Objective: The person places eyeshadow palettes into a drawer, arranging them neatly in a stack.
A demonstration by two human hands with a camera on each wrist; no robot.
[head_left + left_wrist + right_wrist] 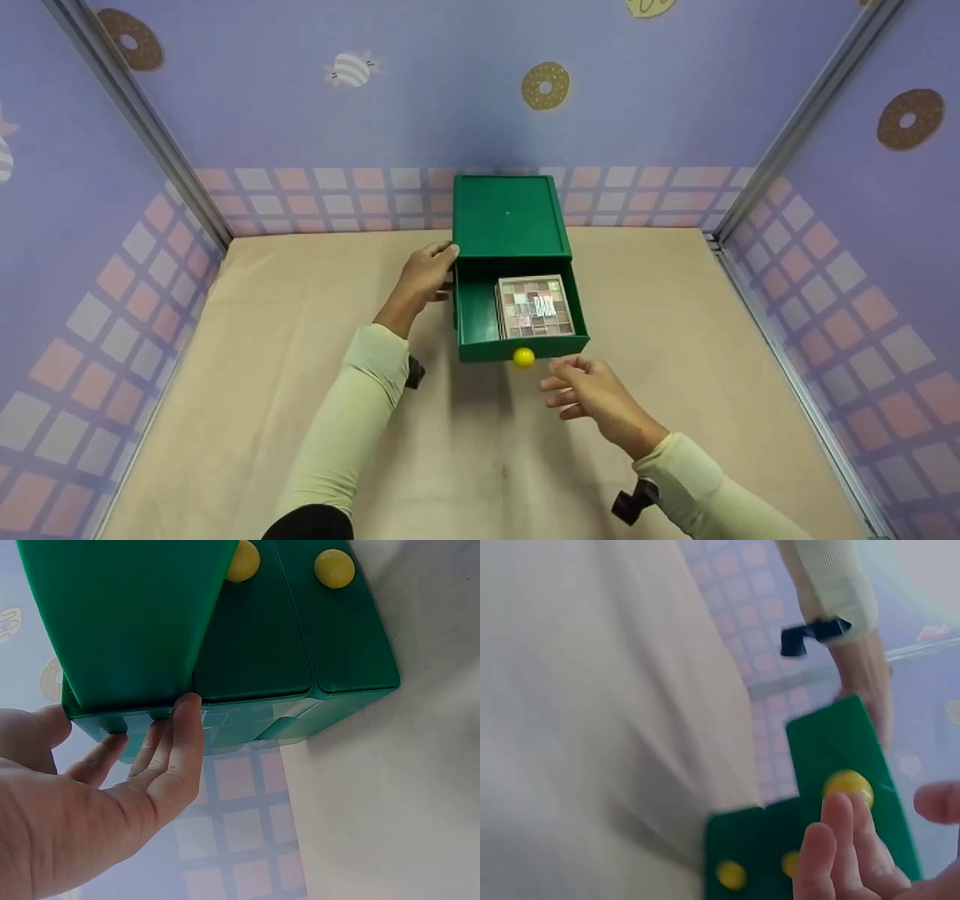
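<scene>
A green drawer cabinet stands against the back wall, its top drawer pulled out toward me. Inside the drawer, on its right side, lies a square makeup palette with a grid of coloured pans, on top of at least one similar flat item. My left hand steadies the cabinet's left side, fingers extended along the wall and thumb near the top edge. Just right of the drawer's yellow knob is my right hand, its fingers loosely bent and nothing in them. In the right wrist view, fingertips overlap the knob.
Two closed lower drawers with yellow knobs sit under the pulled-out one. A beige cloth covers the table. Purple patterned walls with metal corner posts enclose the back and both sides.
</scene>
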